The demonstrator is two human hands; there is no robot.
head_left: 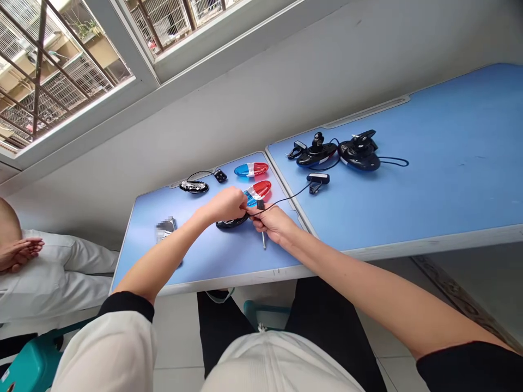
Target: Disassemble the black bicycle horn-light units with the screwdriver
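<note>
Black oval base [229, 224] on our desk [204, 256], long axis left-to-right, partly hidden by our curled left hand [229, 204], hold unclear, our right hand [274, 221] clasping a metal-shafted tool [263, 241], tip towards us.

Red-and-blue covers [251, 170]: see-through plastic, smooth and glossy
Black lamp bodies [359, 159]: plastic, quite shiny
Thin rod [264, 241]: looks like metal, polished
Tabletop [441, 169]: smooth, with a soft shine
Wall [286, 81]: smooth, matt
White trousers [44, 283]: cloth, matt

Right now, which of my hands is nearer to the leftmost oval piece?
Left: your left hand is to the right of the oval piece; your right hand is farther right.
</note>
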